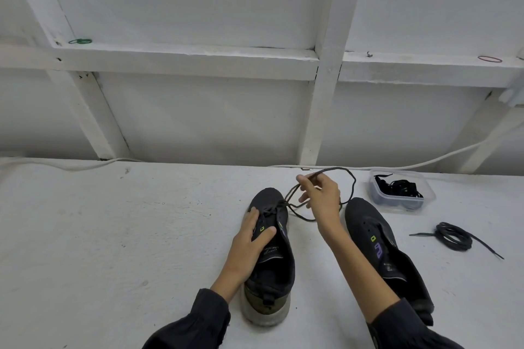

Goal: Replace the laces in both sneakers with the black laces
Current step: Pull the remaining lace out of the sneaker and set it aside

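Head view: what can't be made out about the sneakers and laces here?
Left sneaker eyelets: the left hand covers most, so the remaining threading is hidden.
Right sneaker heel: partly behind the right sleeve.
Clear container: dark laces too tangled and small to count.
Tip of the lace: lost in the right hand pinch.

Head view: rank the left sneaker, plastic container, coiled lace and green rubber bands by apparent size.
1. left sneaker
2. plastic container and coiled lace, too alike to split
3. green rubber bands, though farthest away
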Action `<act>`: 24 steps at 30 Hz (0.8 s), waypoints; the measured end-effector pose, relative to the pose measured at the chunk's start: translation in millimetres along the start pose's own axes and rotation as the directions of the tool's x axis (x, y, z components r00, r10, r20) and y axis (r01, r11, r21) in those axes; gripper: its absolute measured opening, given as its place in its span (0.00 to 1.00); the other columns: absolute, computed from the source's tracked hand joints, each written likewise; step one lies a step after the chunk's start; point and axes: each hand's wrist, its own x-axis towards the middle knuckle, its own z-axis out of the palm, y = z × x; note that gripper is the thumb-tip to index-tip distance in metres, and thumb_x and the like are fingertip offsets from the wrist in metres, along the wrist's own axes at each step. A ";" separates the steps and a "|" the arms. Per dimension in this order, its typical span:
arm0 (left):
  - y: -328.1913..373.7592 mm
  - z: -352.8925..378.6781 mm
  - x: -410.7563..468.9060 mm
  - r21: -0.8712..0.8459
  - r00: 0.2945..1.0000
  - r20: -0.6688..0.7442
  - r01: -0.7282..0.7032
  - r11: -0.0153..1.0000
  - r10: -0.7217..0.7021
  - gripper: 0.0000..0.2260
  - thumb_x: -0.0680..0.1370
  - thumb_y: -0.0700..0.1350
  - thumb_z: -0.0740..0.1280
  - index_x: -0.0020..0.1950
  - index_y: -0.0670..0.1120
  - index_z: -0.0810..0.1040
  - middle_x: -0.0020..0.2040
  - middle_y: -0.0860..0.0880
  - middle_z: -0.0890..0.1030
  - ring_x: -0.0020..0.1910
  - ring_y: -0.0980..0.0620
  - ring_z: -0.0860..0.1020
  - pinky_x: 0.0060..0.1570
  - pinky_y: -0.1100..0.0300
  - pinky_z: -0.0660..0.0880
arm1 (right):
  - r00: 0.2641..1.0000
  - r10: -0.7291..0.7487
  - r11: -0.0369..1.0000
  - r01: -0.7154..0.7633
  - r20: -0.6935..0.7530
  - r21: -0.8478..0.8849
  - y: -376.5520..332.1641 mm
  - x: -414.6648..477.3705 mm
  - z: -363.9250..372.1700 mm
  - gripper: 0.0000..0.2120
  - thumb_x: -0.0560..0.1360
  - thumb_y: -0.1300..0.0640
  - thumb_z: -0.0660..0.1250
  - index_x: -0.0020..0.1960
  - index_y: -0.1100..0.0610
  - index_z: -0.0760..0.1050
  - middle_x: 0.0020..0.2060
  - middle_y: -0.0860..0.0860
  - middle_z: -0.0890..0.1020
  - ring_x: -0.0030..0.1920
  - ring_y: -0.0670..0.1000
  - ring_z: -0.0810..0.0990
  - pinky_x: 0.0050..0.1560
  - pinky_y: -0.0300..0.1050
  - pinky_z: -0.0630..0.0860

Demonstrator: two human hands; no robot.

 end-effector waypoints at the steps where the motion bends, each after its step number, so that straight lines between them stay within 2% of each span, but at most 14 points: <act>1: 0.4 0.3 -0.1 0.001 1.000 -0.002 -0.003 1.000 0.003 0.31 0.78 0.51 0.67 0.78 0.52 0.58 0.78 0.57 0.57 0.76 0.58 0.58 0.75 0.56 0.57 | 0.999 0.024 0.999 -0.023 0.046 -0.029 3.2 -2.3 1.0 0.10 0.74 0.53 0.73 0.43 0.59 0.78 0.37 0.53 0.82 0.28 0.50 0.79 0.30 0.41 0.71; 4: 0.4 0.4 0.2 0.014 1.000 -0.012 -0.008 1.000 0.009 0.30 0.79 0.51 0.67 0.78 0.52 0.58 0.78 0.56 0.57 0.76 0.57 0.58 0.75 0.57 0.57 | 0.968 0.078 0.982 -0.033 0.240 -0.186 16.7 -12.1 5.4 0.09 0.70 0.52 0.76 0.40 0.57 0.81 0.36 0.51 0.84 0.29 0.48 0.79 0.27 0.40 0.71; 6: 0.7 0.8 0.2 0.018 1.000 -0.012 -0.008 1.000 0.009 0.30 0.79 0.51 0.67 0.78 0.52 0.58 0.78 0.55 0.57 0.76 0.57 0.58 0.75 0.56 0.57 | 0.951 0.067 0.972 0.006 0.302 -0.233 22.5 -15.4 7.6 0.07 0.71 0.56 0.75 0.38 0.57 0.80 0.34 0.50 0.83 0.31 0.49 0.79 0.27 0.40 0.71; 8: -0.6 1.0 0.3 0.016 1.000 -0.010 -0.007 1.000 0.007 0.30 0.79 0.51 0.67 0.78 0.52 0.58 0.79 0.55 0.57 0.76 0.57 0.58 0.76 0.54 0.57 | 0.962 0.052 0.976 0.009 0.268 -0.219 19.8 -13.2 8.9 0.07 0.74 0.58 0.72 0.39 0.59 0.78 0.32 0.52 0.83 0.30 0.50 0.80 0.29 0.42 0.72; 12: -2.6 0.1 1.2 -0.002 1.000 -0.003 0.003 1.000 -0.003 0.31 0.78 0.51 0.67 0.78 0.53 0.58 0.78 0.56 0.57 0.76 0.56 0.58 0.76 0.52 0.57 | 0.995 0.057 0.996 -0.061 0.082 0.057 3.8 -3.0 5.6 0.07 0.79 0.59 0.65 0.43 0.60 0.72 0.31 0.55 0.81 0.27 0.54 0.79 0.26 0.42 0.72; 15: -3.2 -0.2 1.8 -0.012 1.000 -0.003 0.007 1.000 -0.007 0.29 0.79 0.52 0.66 0.78 0.53 0.59 0.77 0.57 0.59 0.76 0.56 0.59 0.76 0.52 0.57 | 0.999 0.049 0.998 -0.049 -0.002 0.043 -0.2 -0.6 -2.7 0.11 0.79 0.53 0.66 0.44 0.60 0.73 0.33 0.55 0.82 0.28 0.54 0.80 0.28 0.43 0.74; 16: -3.1 -0.2 2.3 -0.014 1.000 -0.013 0.004 1.000 -0.004 0.28 0.79 0.53 0.65 0.77 0.53 0.61 0.77 0.57 0.61 0.76 0.56 0.60 0.76 0.52 0.58 | 0.997 0.077 0.997 -0.077 0.017 0.006 2.3 -2.0 -4.8 0.14 0.79 0.50 0.65 0.45 0.61 0.74 0.35 0.55 0.83 0.30 0.54 0.81 0.30 0.44 0.75; 18: -2.5 -2.3 4.4 -0.001 0.998 -0.058 -0.016 1.000 0.016 0.23 0.80 0.52 0.63 0.75 0.51 0.66 0.74 0.56 0.66 0.73 0.56 0.64 0.74 0.55 0.60 | 0.973 0.180 0.981 -0.168 0.146 -0.095 12.2 -9.6 -6.8 0.19 0.79 0.44 0.64 0.47 0.61 0.77 0.37 0.55 0.83 0.32 0.53 0.81 0.32 0.45 0.76; 20: -2.8 -7.6 8.7 0.050 0.992 -0.110 -0.055 0.997 0.060 0.16 0.81 0.49 0.63 0.68 0.51 0.73 0.68 0.55 0.73 0.69 0.56 0.70 0.70 0.60 0.65 | 0.922 0.257 0.957 -0.202 0.289 -0.206 25.8 -22.8 -6.3 0.20 0.78 0.43 0.65 0.48 0.61 0.79 0.37 0.54 0.82 0.34 0.51 0.81 0.32 0.46 0.78; 22: -4.9 -14.0 14.5 0.122 0.982 -0.141 -0.107 0.987 0.124 0.10 0.80 0.45 0.65 0.61 0.52 0.78 0.62 0.54 0.77 0.64 0.54 0.74 0.65 0.60 0.70 | 0.918 0.226 0.960 -0.152 0.327 -0.235 37.7 -35.7 -4.0 0.16 0.77 0.45 0.67 0.46 0.58 0.81 0.33 0.51 0.80 0.35 0.49 0.79 0.36 0.50 0.81; 24: -7.5 -18.7 19.5 0.194 0.971 -0.154 -0.155 0.969 0.186 0.09 0.79 0.42 0.67 0.55 0.54 0.80 0.57 0.54 0.80 0.60 0.54 0.77 0.60 0.58 0.74 | 0.939 0.174 0.970 -0.112 0.297 -0.214 45.3 -45.7 -0.7 0.14 0.77 0.43 0.67 0.45 0.53 0.82 0.32 0.48 0.79 0.36 0.49 0.78 0.41 0.54 0.81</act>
